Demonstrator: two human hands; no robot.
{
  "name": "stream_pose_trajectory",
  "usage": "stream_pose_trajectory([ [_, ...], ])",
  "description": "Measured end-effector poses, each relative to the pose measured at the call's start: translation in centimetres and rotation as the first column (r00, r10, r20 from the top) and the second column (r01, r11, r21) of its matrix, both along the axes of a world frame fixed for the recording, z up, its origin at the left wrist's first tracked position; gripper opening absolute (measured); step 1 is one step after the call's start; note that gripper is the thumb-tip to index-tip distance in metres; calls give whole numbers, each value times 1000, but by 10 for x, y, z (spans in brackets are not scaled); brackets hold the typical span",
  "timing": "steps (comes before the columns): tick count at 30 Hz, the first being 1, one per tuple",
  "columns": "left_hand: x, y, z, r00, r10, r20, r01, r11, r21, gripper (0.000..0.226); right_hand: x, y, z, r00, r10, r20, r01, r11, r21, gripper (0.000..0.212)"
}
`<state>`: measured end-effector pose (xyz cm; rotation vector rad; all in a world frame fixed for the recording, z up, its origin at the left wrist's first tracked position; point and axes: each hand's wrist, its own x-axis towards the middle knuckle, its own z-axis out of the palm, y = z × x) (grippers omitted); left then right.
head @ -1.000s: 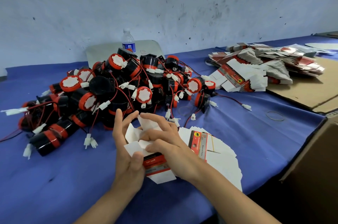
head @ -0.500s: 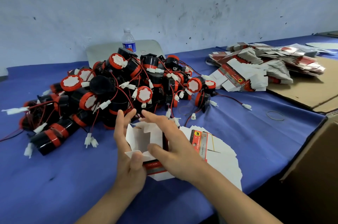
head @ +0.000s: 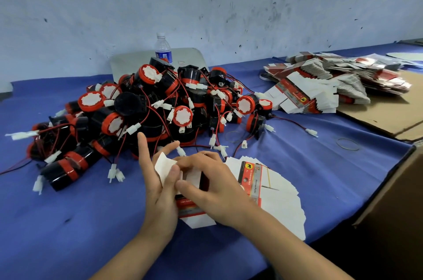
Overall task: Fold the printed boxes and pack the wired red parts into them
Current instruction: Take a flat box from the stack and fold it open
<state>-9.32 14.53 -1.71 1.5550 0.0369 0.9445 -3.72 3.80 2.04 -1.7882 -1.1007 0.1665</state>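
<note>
A half-folded printed box [head: 191, 207], white with a red and grey side, stands between my hands near the table's front edge. My left hand [head: 158, 186] cups its left side, thumb pressing a white flap, fingers pointing up. My right hand [head: 212, 183] curls over the top and right side, fingers pushing flaps inward. Behind the hands lies a big heap of black-and-red wired parts [head: 160, 108] with white connectors. A fanned stack of flat printed boxes [head: 274, 190] lies just right of my right hand.
A water bottle [head: 163, 48] stands behind the heap by a grey sheet. More flat boxes [head: 320, 83] are piled at the back right, partly on brown cardboard [head: 402, 115]. A rubber band [head: 348, 144] lies on the blue cloth [head: 68, 222]. A cardboard carton edge [head: 393, 199] rises at right.
My right hand's fingers have come down over the box top, closing the white flaps that stood open. My left thumb has slid up against the left flap.
</note>
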Motion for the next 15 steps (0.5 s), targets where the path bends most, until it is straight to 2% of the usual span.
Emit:
stream_pose_trajectory([
  [5,-3,-2,-2,996,-42,-76,40,998,-38,80,2,-1,-1,999,-6,-37,8,999,31,45],
  [8,-1,-4,1,993,-76,-95,72,997,-37,78,4,-2,-3,999,-21,45,22,1000,-22,45],
  [12,-4,-6,3,992,64,-108,-70,996,-56,52,11,-8,-6,992,54,118,-40,992,-122,76],
  [15,-5,-7,7,992,91,-85,-89,996,28,19,12,-11,-5,995,19,95,-13,998,-60,70],
])
